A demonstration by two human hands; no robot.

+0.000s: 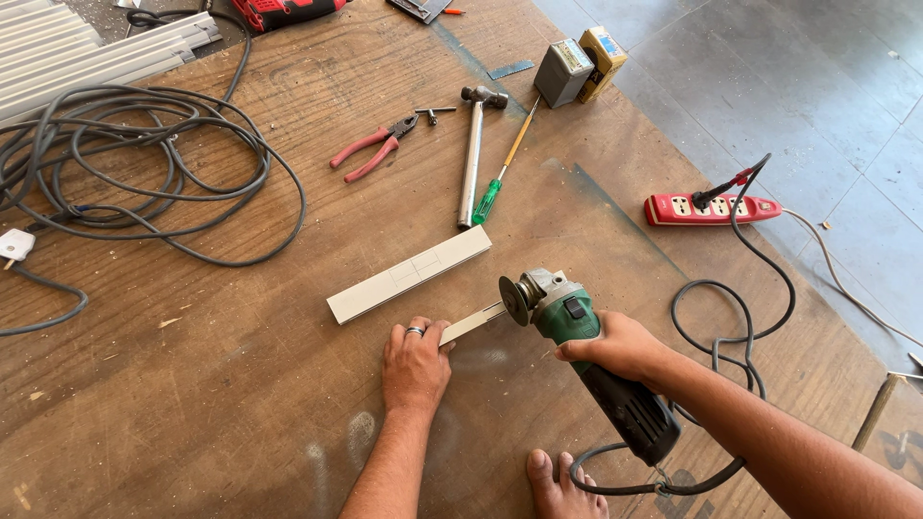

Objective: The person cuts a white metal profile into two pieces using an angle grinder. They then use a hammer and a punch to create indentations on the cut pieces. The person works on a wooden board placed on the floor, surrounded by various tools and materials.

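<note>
Angle grinder [577, 336], green-bodied with black handle, disc seemingly touching pale strip [471, 323].

Red-handled pliers [370, 151], a hammer [473, 154] and a green-handled screwdriver [502, 170] lie side by side on the plywood board [240, 384]. Coiled grey cable [135, 163] occupies the left; a red power strip [711, 209] rests at the board's right edge, two small boxes [580, 65] above.

— Which packages are seen on the wooden board [240, 384]?

— Two small boxes are set at its far edge, touching side by side: a grey box [562, 72] with a pale label on top, and a yellow box [603, 60] just right of it, topped with a blue patch.

— Any screens or signs?

— None are seen.
</note>
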